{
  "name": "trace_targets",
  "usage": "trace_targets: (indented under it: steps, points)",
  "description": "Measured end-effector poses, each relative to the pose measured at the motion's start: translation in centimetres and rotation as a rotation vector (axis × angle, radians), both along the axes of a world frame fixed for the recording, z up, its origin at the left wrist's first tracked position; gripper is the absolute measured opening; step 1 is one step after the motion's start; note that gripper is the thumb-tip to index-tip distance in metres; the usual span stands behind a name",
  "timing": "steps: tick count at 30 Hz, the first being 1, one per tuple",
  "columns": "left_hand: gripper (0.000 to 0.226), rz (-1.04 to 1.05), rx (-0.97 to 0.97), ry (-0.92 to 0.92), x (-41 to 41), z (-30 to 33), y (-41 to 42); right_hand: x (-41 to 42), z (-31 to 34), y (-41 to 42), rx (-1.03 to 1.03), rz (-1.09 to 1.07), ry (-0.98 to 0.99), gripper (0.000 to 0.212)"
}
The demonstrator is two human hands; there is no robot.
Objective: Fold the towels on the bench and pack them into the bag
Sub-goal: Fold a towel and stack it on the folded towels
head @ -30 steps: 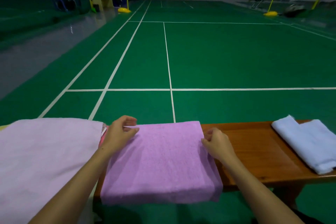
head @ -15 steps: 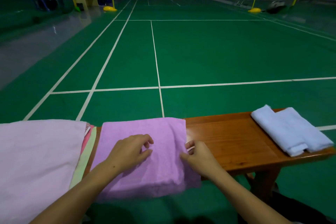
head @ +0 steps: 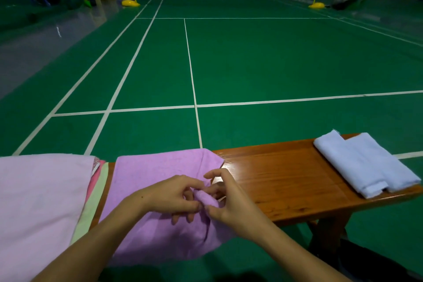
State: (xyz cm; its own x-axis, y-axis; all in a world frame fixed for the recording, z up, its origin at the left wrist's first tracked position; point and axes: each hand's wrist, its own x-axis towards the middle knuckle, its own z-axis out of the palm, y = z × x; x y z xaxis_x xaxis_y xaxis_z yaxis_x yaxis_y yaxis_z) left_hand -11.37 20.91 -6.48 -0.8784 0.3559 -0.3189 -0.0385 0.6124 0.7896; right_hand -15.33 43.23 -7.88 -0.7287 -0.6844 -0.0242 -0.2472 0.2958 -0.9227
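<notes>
At the far left a pale pink towel lies spread over the tabletop end, untouched. Beside it the purple towel no longer lies flat: the left hand, which was pressed on its middle, now curls its fingers round a bunched ridge near the right edge. The right hand has closed in and pinches the same ridge. The next fold looks begun. The folded blue towel sits well apart; no bag is visible.

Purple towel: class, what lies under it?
The purple towel rests on the wooden bench, overhanging its near edge. Whether anything else lies underneath is hidden by the cloth.
</notes>
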Motion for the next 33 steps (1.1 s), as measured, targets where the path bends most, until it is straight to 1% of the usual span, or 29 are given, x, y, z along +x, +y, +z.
trace_targets:
  steps: [1, 3, 5, 6, 7, 8, 10, 17, 20, 22, 24, 26, 27, 29, 31, 33]
  points:
    - [0.012, -0.006, -0.041, 0.04, 0.0, -0.2, -0.2, 0.1, 0.2, 0.2, 0.011, 0.004, 0.016, 0.055]
    - [0.007, 0.04, -0.071, 0.132, 0.2, -0.3, -0.6, 0.2, 0.5, 0.7, 0.061, 0.02, 0.013, 0.06]
    - [0.008, 0.119, -0.043, 0.214, 0.4, 0.0, -0.9, 0.1, 0.2, 1.4, 0.148, 0.028, -0.005, 0.053]
    - [0.009, 0.161, -0.023, 0.242, 0.5, 0.2, -1.1, 0.0, -0.1, 1.7, 0.205, 0.043, -0.007, 0.043]
    - [0.01, 0.2, 0.004, 0.253, 0.7, 0.5, -1.3, -0.1, -0.4, 2.0, 0.256, 0.07, 0.001, 0.031]
    - [0.009, 0.236, 0.03, 0.25, 0.9, 0.7, -1.4, -0.1, -0.7, 2.3, 0.286, 0.093, 0.013, 0.025]
    - [0.009, 0.29, 0.075, 0.234, 1.4, 0.8, -1.9, -0.2, -1.1, 2.8, 0.289, 0.109, 0.032, 0.031]
    - [0.013, 0.39, 0.221, 0.24, 2.8, 1.5, -2.7, -1.5, -1.1, 1.8, 0.266, 0.105, 0.058, 0.017]
    - [0.015, 0.418, 0.271, 0.24, 3.1, 1.9, -3.0, -2.4, -0.9, 0.0, 0.223, 0.017, 0.098, 0.008]
    - [0.015, 0.426, 0.303, 0.261, 3.2, 2.2, -3.1, -2.8, -0.9, -1.3, 0.149, -0.06, 0.076, 0.007]
    - [0.014, 0.437, 0.35, 0.29, 3.3, 2.4, -3.4, -2.8, -0.5, -2.6, 0.061, -0.115, -0.005, 0.008]
    - [0.014, 0.454, 0.403, 0.306, 3.5, 2.6, -4.0, -2.8, -0.2, -3.9, -0.059, -0.162, -0.114, 0.018]
    - [0.015, 0.461, 0.432, 0.307, 3.5, 2.6, -4.4, -3.0, -0.3, -4.5, -0.114, -0.173, -0.161, 0.019]
    - [0.017, 0.473, 0.483, 0.307, 3.7, 2.6, -5.1, -3.1, -0.3, -5.6, -0.206, -0.164, -0.219, 0.009]
    - [0.016, 0.481, 0.518, 0.313, 3.8, 2.6, -5.8, -2.9, -0.1, -6.2, -0.267, -0.095, -0.274, 0.016]
    - [0.015, 0.477, 0.533, 0.319, 4.0, 2.7, -6.4, -2.9, 0.0, -6.4, -0.281, -0.064, -0.261, 0.013]
